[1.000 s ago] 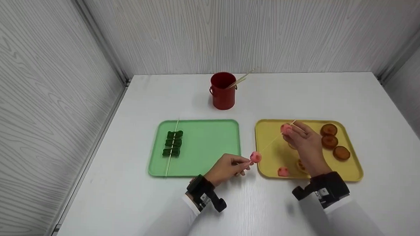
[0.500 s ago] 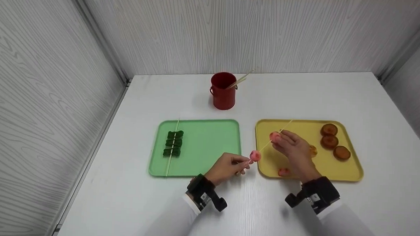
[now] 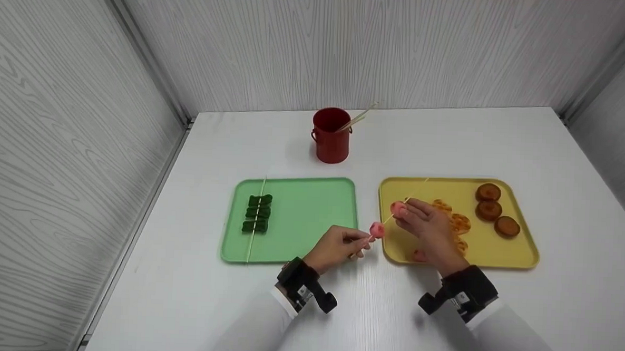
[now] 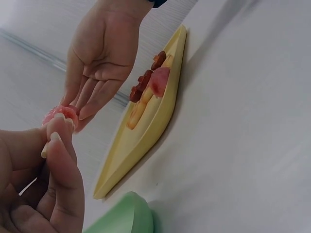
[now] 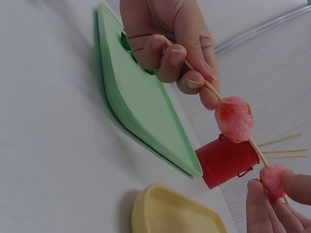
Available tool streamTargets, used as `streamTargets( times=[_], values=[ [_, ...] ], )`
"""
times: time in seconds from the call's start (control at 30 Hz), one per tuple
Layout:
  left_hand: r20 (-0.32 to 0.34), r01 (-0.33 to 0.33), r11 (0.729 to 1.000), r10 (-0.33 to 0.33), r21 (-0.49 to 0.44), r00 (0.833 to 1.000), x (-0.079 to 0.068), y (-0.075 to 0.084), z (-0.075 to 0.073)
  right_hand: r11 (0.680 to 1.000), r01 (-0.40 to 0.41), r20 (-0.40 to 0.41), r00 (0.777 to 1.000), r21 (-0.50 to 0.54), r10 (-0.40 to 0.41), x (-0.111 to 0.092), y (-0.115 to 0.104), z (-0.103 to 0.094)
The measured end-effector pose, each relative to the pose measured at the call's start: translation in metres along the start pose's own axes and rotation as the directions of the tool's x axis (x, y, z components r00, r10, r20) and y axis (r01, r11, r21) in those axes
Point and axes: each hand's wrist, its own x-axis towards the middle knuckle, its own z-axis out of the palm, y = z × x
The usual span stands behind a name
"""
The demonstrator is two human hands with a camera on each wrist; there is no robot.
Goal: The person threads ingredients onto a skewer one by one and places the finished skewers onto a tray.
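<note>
My left hand grips a thin wooden skewer near its lower end, between thumb and fingers. Just past those fingertips, a pink ball-shaped food piece is threaded on the stick. Farther up the same skewer, my right hand pinches a second pink piece, which is also threaded on. A short gap of bare stick separates the two pieces. The skewer slants up to the right, its far tip over the yellow tray. In the left wrist view the pink pieces overlap behind the fingertips.
On the green tray lies a skewer with several dark green pieces. The yellow tray holds brown round slices, orange-yellow slices and another pink piece. Behind the trays stands a red bucket with wooden sticks.
My right hand has slid the second pink piece down the skewer, toward the lower left and closer to the first. The left hand has stayed nearly still, holding the stick.
</note>
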Motion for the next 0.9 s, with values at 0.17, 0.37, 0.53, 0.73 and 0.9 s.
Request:
streamTargets(
  times=[0.17, 0.37, 0.53, 0.73, 0.9],
  values=[
    [0.002, 0.010, 1.000, -0.011, 0.008, 1.000, 0.0013, 0.0011, 0.0007, 0.997, -0.016, 0.003, 1.000, -0.072, 0.017, -0.0007, 0.0008, 0.0001],
    [0.014, 0.042, 0.998, -0.042, -0.038, 0.999, 0.0017, 0.0023, 0.0007, 0.994, -0.038, 0.022, 0.999, -0.105, 0.041, -0.0011, -0.0019, -0.0032],
    [0.014, 0.047, 0.998, -0.047, -0.038, 0.999, 0.0030, 0.0024, 0.0015, 0.992, -0.050, 0.024, 0.998, -0.118, 0.053, -0.0018, -0.0036, -0.0046],
    [0.015, 0.051, 0.998, -0.050, -0.036, 0.999, 0.0047, 0.0019, 0.0031, 0.988, -0.080, 0.005, 0.997, -0.129, 0.081, -0.0013, -0.0033, -0.0045],
    [0.016, 0.050, 0.998, -0.049, -0.043, 0.999, 0.0053, 0.0016, 0.0038, 0.988, -0.079, 0.011, 0.997, -0.131, 0.081, -0.0012, -0.0014, -0.0059]
  ],
)
